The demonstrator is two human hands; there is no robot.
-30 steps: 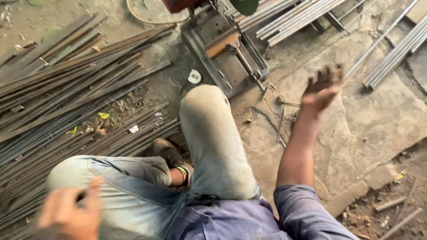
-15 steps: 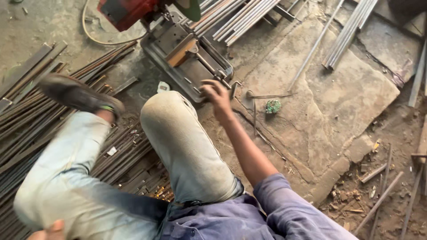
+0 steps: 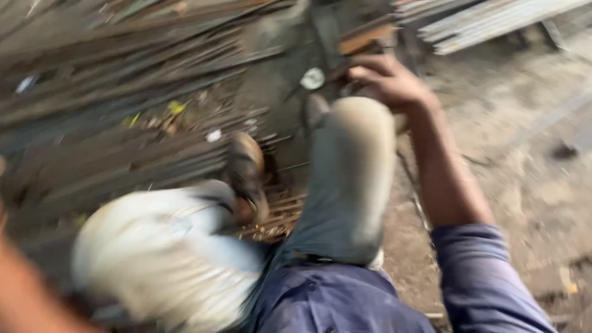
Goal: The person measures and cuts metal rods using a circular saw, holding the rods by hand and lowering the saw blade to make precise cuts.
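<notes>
Shifted since earlier: right hand (image 3: pixel 385 80) now curled over the raised knee (image 3: pixel 361 123), apparently for support; grip contents cannot be told. Left hand unseen.

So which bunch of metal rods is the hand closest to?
The pale grey bundle of rods at the top right lies closest to the right hand. The dark rusty rods spread across the left lie farther away.

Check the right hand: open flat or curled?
Curled. The right hand has fingers bent downward beside the raised knee; blur hides whether it grips anything.
</notes>
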